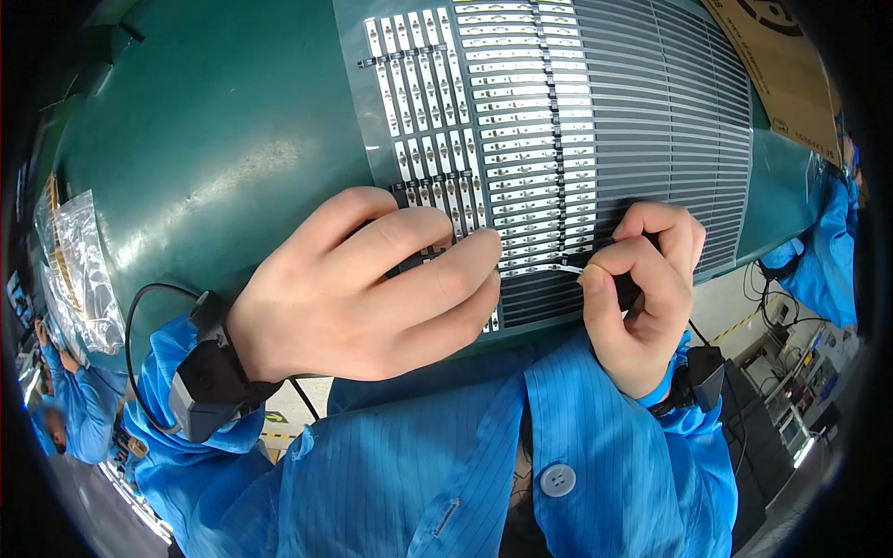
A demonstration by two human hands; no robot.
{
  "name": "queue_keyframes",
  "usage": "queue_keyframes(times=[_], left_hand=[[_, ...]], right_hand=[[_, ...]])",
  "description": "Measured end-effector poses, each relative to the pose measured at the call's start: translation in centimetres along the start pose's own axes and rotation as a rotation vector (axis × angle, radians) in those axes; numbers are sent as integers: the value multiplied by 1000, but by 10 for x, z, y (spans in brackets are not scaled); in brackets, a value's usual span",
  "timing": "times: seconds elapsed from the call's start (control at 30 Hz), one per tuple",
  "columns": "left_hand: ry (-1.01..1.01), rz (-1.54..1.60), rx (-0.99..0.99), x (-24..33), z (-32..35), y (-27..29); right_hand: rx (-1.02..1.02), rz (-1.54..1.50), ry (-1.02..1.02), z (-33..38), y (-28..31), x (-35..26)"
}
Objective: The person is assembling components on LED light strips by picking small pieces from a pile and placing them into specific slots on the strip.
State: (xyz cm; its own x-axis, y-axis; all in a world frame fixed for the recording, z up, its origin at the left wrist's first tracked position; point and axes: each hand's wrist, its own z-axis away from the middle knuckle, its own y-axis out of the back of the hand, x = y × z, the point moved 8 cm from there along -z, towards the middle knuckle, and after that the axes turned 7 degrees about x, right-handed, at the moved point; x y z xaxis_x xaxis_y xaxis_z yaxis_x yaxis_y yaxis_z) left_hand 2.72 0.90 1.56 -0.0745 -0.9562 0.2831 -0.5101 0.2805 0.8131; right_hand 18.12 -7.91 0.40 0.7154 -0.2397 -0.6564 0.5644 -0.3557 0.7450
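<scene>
My right hand [644, 284] is closed in a pinch, thumb against forefinger, on the end of a thin white strip [564, 268]. That strip reaches left to the lower rows of silvery metal strips [530, 191], which lie side by side on a dark grey sheet [539, 307]. My left hand [372, 288] rests palm down over the lower end of a column of upright metal pieces [428, 93]. Its fingers are bent and spread apart, with some fingertips hidden from view. I see nothing held in it.
The sheet lies on a green tabletop [233, 112]. A brown cardboard piece [781, 70] covers the far right corner of the sheet. Clear plastic bags [84, 279] lie at the left edge. Another person in blue [84, 423] is at the far left, and a blue sleeve [823, 251] shows at the right.
</scene>
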Motion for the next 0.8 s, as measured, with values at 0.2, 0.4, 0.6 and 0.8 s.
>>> queue_keyframes(times=[0.2,0.4,0.6,0.8], left_hand=[[9,6,-4,0,0,0],[18,-3,-24,0,-2,0],[30,15,-26,-1,-3,-1],[36,5,-32,1,-4,0]], right_hand=[[12,50,38,-2,0,-2],[29,92,51,-4,-1,-4],[63,163,86,-4,-2,-8],[62,249,134,-4,-3,-13]])
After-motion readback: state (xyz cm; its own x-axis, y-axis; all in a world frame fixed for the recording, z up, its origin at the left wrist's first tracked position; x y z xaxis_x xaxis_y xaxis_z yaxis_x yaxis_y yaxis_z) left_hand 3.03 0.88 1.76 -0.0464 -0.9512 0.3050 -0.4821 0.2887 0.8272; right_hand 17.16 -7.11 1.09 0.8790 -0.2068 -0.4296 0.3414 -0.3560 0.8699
